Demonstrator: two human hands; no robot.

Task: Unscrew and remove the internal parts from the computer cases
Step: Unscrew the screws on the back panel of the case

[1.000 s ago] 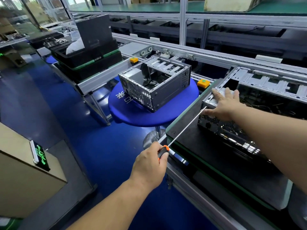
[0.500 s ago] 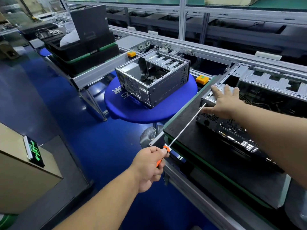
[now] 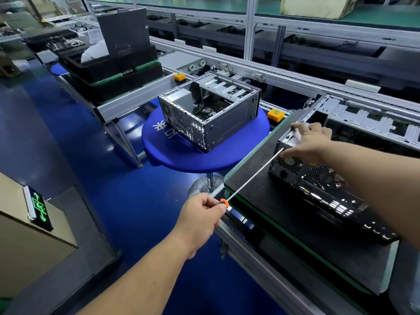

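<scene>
An open computer case [image 3: 322, 183] lies on a black pallet [image 3: 268, 189] at the right, its rear panel with fan grilles facing me. My right hand [image 3: 306, 142] rests with fingers spread on the case's top rear corner, thumb down by the panel. My left hand [image 3: 202, 217] grips the orange-and-black handle of a long-shafted screwdriver [image 3: 252, 176]. Its tip reaches the upper corner of the rear panel, just under my right thumb. A second open case [image 3: 209, 114] stands on a round blue table [image 3: 177, 146].
A conveyor rail [image 3: 295, 83] runs behind both cases, with orange stop blocks [image 3: 275, 114] on it. Black trays [image 3: 109, 64] are stacked at the back left. A beige cabinet with a green-lit sign [image 3: 38, 208] stands at the left. The floor between is blue.
My left hand has turned on the screwdriver handle and slid slightly down it. My right hand stays on the case corner. The view shifted a little.
</scene>
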